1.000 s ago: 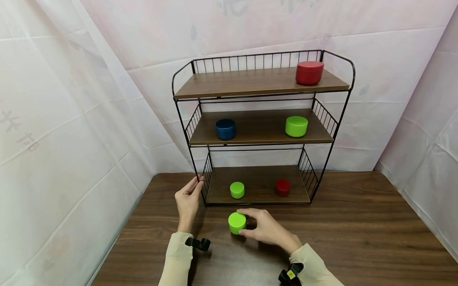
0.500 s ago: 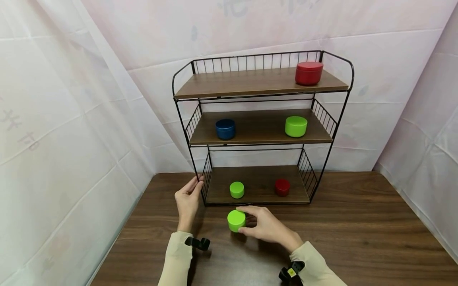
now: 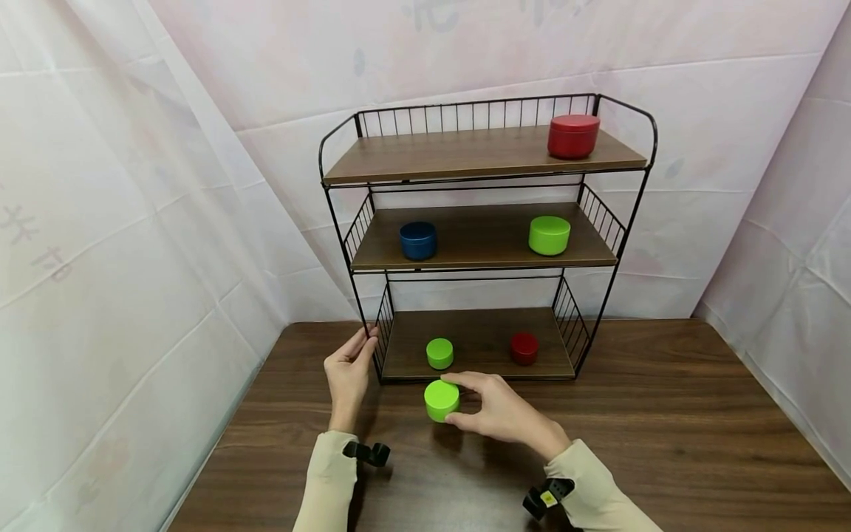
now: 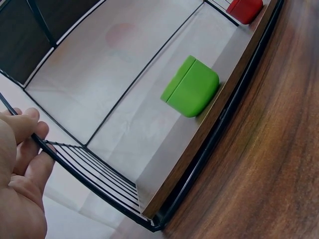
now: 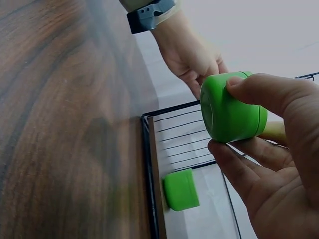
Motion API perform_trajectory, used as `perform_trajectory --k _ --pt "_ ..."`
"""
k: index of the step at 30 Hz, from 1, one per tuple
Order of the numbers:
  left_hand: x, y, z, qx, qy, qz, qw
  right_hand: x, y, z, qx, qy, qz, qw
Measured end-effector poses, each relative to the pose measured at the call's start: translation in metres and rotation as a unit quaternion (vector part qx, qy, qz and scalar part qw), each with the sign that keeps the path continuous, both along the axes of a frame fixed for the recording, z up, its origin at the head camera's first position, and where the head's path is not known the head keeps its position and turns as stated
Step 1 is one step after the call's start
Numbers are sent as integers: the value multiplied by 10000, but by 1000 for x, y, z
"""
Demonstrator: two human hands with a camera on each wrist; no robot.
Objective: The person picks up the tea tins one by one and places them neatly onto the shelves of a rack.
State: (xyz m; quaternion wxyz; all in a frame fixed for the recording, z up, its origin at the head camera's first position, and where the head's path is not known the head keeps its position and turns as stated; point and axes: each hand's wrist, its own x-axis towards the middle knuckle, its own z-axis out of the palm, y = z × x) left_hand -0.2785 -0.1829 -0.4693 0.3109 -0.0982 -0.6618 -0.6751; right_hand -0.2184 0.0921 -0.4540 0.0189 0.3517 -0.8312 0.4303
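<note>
My right hand (image 3: 501, 408) pinches a round green lidded tin (image 3: 442, 400) between thumb and fingers, holding it above the table just in front of the bottom shelf. In the right wrist view that green tin (image 5: 232, 109) hangs clear of the wood. At the left side of the black wire shelf rack (image 3: 465, 379), my left hand (image 3: 349, 375) grips the front upright; the left wrist view shows its fingers (image 4: 40, 167) curled around the bar. On the bottom shelf sit a smaller green tin (image 3: 439, 354) at left and a small red tin (image 3: 524, 349) at right.
A blue tin (image 3: 418, 241) and a larger green tin (image 3: 549, 236) stand on the middle shelf. The top shelf carries a large red tin (image 3: 574, 137) at its right. Brown wooden table (image 3: 698, 414) lies beneath the rack, with white cloth (image 3: 166, 244) behind and at the sides.
My right hand has lifted the green tin off the table and moved it slightly toward the bottom shelf. The left hand stays on the rack's upright.
</note>
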Motion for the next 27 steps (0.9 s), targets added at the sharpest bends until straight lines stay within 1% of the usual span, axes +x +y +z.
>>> perform_trajectory --k 5,7,12,14,22,25,27 --pt "0 0 1 -34 -71 10 10000 -2 3 9 7 90 63 9999" --pt "-2 -2 -2 -26 -120 33 9999 -3 5 14 9 147 65 9999" --pt "-12 -6 -15 -8 -173 78 9998 -6 7 26 19 305 54 9995" --pt "-14 -7 -17 -5 -176 94 9998 -6 8 30 9 330 78 9994" --pt "-13 -7 -18 -9 -190 113 9998 -6 9 47 -133 339 311 9989" --pt "-13 -8 -18 14 -164 68 9998 -6 9 55 -71 481 368 9981" --pt "-13 -8 -18 23 -146 52 9999 -6 10 60 19 653 359 9972"
